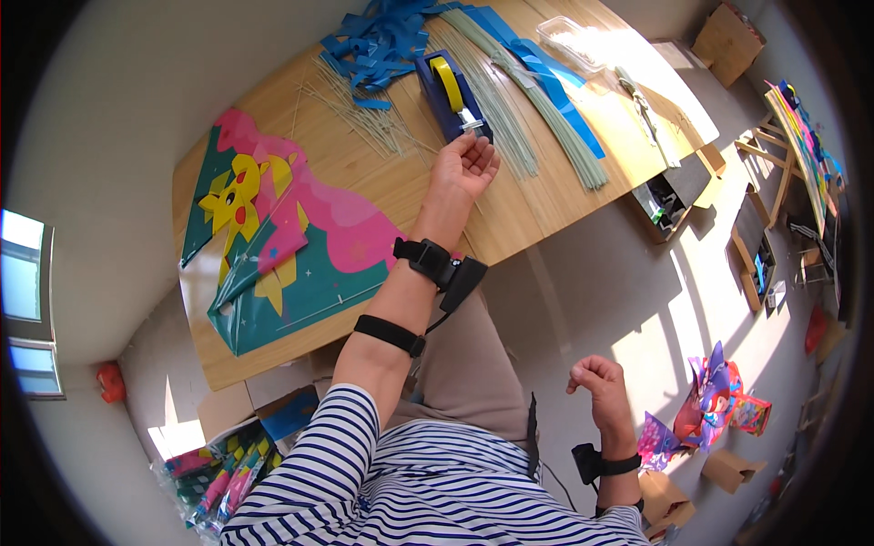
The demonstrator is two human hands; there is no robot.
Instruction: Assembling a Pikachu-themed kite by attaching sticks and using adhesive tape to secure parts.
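My left hand (466, 166) reaches over the table to the front end of a dark blue tape dispenser (453, 98) carrying a yellow-cored tape roll (445, 84). Its fingers are curled, with thumb and forefinger closed at the dispenser's cutting end; what they pinch is too small to make out. Away from the table, over the floor, my right hand (601, 387) is raised with fingers curled in and nothing visible in them. Left of my left forearm lies a flat kite sheet (341, 223) in pink and green with a yellow cartoon figure, partly folded over.
Thin pale rods (496, 100) lie beside the dispenser, near blue strips (378, 41) and a clear plastic tub (571, 44). The wooden table (519, 214) has its edge before me. Open boxes (669, 205), colourful kites (708, 400) and packaged items (228, 482) rest lower down.
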